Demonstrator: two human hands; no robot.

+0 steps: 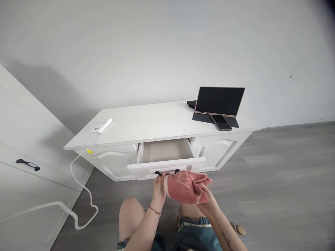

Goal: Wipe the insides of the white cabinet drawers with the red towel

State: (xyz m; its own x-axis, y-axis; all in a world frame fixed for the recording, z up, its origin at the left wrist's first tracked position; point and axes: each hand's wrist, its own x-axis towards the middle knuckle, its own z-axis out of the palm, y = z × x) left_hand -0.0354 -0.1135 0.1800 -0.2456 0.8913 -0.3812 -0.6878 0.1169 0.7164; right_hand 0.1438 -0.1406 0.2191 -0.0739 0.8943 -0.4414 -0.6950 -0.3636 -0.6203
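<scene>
A pinkish-red towel (183, 188) with a pale edge band and a light pattern is held up between my hands, bunched toward its right end. My left hand (158, 188) is closed on the towel's pale left edge, its fingertips overlapping the view of the black drawer handle (158, 173); contact with the handle cannot be made out. On the other side, my right hand (208, 202) grips the bunched end from below, its fingers partly hidden by the cloth. Just beyond the towel, the white drawer (164, 164) stands pulled out, showing a bare beige bottom.
On the white cabinet (146, 122) stand a tablet (220, 101), a phone (221, 122) and a dark item (192, 104) behind them. A white power bank-like device (103, 126) lies left, its white cable (90, 195) hanging down. A wooden-topped object (240, 230) is by my right arm.
</scene>
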